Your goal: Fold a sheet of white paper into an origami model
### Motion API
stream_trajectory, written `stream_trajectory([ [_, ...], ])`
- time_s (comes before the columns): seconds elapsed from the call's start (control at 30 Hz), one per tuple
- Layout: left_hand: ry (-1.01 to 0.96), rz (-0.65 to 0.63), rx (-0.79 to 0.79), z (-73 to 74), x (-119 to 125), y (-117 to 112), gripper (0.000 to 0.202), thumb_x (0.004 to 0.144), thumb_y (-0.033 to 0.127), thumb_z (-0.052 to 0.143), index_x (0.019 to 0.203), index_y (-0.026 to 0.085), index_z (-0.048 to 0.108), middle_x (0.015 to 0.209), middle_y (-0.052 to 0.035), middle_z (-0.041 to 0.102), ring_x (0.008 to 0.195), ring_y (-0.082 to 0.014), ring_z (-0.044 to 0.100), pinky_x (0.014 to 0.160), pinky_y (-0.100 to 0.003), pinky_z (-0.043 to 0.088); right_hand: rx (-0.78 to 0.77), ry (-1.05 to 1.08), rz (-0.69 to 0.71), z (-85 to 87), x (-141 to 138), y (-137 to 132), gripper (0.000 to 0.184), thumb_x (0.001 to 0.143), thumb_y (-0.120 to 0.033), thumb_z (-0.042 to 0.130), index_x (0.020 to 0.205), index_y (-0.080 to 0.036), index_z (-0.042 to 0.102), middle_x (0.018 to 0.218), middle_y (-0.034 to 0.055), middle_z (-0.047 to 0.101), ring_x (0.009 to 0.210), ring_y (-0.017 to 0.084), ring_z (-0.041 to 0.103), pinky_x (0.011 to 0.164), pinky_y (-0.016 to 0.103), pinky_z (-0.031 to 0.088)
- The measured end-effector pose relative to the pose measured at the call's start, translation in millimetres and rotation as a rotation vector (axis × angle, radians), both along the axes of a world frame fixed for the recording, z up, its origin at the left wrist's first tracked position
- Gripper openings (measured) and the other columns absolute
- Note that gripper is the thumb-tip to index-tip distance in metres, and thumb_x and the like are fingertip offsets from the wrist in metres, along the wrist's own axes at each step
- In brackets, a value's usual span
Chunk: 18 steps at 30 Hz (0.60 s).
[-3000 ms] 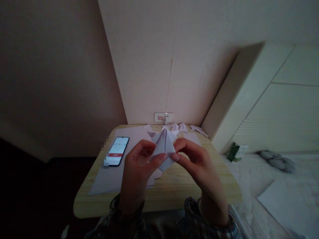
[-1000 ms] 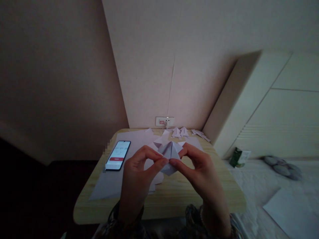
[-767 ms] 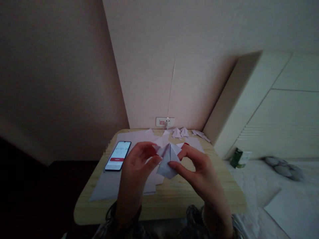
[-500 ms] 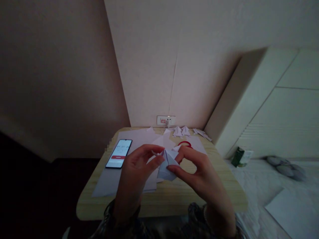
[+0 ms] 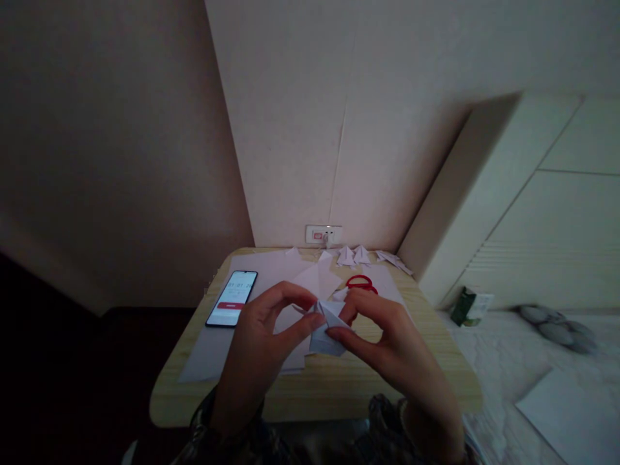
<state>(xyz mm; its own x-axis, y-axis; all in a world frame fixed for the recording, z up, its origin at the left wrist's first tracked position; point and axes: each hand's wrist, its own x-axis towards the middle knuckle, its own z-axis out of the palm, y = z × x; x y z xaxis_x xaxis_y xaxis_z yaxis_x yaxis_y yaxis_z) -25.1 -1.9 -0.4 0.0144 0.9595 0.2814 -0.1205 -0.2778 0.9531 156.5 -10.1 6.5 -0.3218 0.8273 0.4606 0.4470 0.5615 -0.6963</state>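
Head view is showing a phone [image 5: 232, 298] lying at the counter's [image 5: 436, 368] left, its lit screen carrying digits too blurred to read above a red bar. The left hand [image 5: 264, 342] and right hand [image 5: 387, 349] are pinching a folded white paper [image 5: 328, 326] between thumbs and fingertips just above the counter, wrists angling inward, with red scissors [image 5: 361, 283] lying behind.

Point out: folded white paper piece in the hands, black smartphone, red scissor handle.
Folded white paper piece [image 5: 325, 328], head view, on its lower flap.
Black smartphone with lit screen [image 5: 232, 298], head view, screen centre.
Red loop scissor handle [image 5: 359, 277], head view, top of the loop.
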Motion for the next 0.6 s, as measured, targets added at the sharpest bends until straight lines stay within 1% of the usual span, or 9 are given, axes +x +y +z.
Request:
stream_trajectory([
  [0.07, 0.023, -0.019, 0.028, -0.6, -2.6, 0.9, 0.016, 0.069, 0.011, 0.081, 0.074, 0.025, 0.078, 0.072, 0.0045, 0.074, 0.073, -0.0128, 0.066, 0.069, -0.019, 0.050, -0.002, -0.008, 0.008, 0.1, -0.2, -0.1, 0.029, 0.092, -0.031, 0.069, 0.068, -0.022, 0.056, 0.069, -0.0030, 0.063, 0.066, 0.014, 0.058, 0.062, 0.026, 0.043],
  [0.13, 0.040, -0.022, 0.032, -0.8, -4.9, 1.1, 0.014, 0.071, 0.012, 0.080, 0.073, 0.026, 0.079, 0.072, 0.0043, 0.075, 0.073, -0.0131, 0.067, 0.071, -0.020, 0.050, 0.003, -0.024, 0.018, 0.0, -0.6, 0.4, 0.029, 0.092, -0.032, 0.069, 0.068, -0.022, 0.057, 0.069, -0.0028, 0.062, 0.066, 0.015, 0.058, 0.063, 0.027, 0.043],
  [0.27, 0.070, -0.018, 0.038, -0.3, -7.6, 0.7, 0.014, 0.069, 0.013, 0.082, 0.065, 0.024, 0.075, 0.067, 0.0040, 0.073, 0.070, -0.0144, 0.065, 0.071, -0.023, 0.049, 0.013, -0.061, 0.024, -0.9, -0.7, 1.2, 0.029, 0.092, -0.033, 0.068, 0.068, -0.021, 0.057, 0.069, -0.0028, 0.062, 0.065, 0.014, 0.057, 0.062, 0.027, 0.042],
  [0.37, 0.049, -0.009, 0.028, 0.8, -6.1, 0.0, 0.018, 0.067, 0.012, 0.082, 0.059, 0.023, 0.071, 0.063, 0.0043, 0.069, 0.066, -0.0145, 0.062, 0.068, -0.025, 0.046, 0.017, -0.080, 0.024, -2.0, -0.3, 1.1, 0.029, 0.093, -0.034, 0.068, 0.069, -0.021, 0.058, 0.069, -0.0028, 0.062, 0.065, 0.014, 0.057, 0.062, 0.027, 0.042],
  [0.5, 0.026, 0.014, 0.017, 3.2, -1.4, -1.1, 0.019, 0.065, 0.010, 0.080, 0.057, 0.022, 0.068, 0.061, 0.0043, 0.066, 0.064, -0.0143, 0.059, 0.065, -0.026, 0.045, 0.018, -0.086, 0.015, -2.3, -0.2, 0.7, 0.030, 0.093, -0.034, 0.067, 0.068, -0.022, 0.057, 0.069, -0.0027, 0.061, 0.065, 0.015, 0.057, 0.062, 0.027, 0.042],
  [0.6, -0.006, 0.032, -0.015, 6.4, 1.5, -2.5, 0.017, 0.064, 0.012, 0.080, 0.056, 0.022, 0.069, 0.060, 0.0032, 0.066, 0.065, -0.0153, 0.060, 0.066, -0.027, 0.045, 0.011, -0.072, 0.022, -1.2, 0.4, 0.5, 0.030, 0.093, -0.035, 0.067, 0.068, -0.022, 0.057, 0.068, -0.0029, 0.062, 0.065, 0.014, 0.057, 0.061, 0.027, 0.042],
])
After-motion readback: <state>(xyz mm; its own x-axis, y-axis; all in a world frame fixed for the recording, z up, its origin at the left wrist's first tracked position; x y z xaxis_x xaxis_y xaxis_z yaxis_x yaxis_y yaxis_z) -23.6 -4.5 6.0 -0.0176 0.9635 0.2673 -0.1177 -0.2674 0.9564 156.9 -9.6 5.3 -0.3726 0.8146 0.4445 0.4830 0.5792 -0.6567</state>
